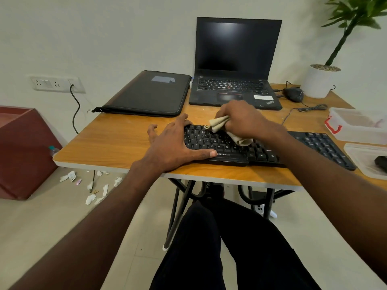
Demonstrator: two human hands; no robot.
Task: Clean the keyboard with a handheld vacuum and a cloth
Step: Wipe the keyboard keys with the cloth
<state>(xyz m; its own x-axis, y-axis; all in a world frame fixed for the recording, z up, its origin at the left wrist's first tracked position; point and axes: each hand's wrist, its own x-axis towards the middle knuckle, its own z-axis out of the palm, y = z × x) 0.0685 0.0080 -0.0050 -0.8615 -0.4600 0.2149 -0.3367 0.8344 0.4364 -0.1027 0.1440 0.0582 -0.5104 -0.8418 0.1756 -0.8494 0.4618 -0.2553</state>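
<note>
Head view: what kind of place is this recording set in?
Probably a home or small-office workstation: a wooden folding desk against a wall, with an open laptop, a mouse and a potted plant.

arms: bare to frame edge, no sleeves | wrists: nothing worn | legs: black trousers [219,248]

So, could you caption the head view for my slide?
Right hand wipes the keyboard with a cloth; left hand steadies it.
</note>
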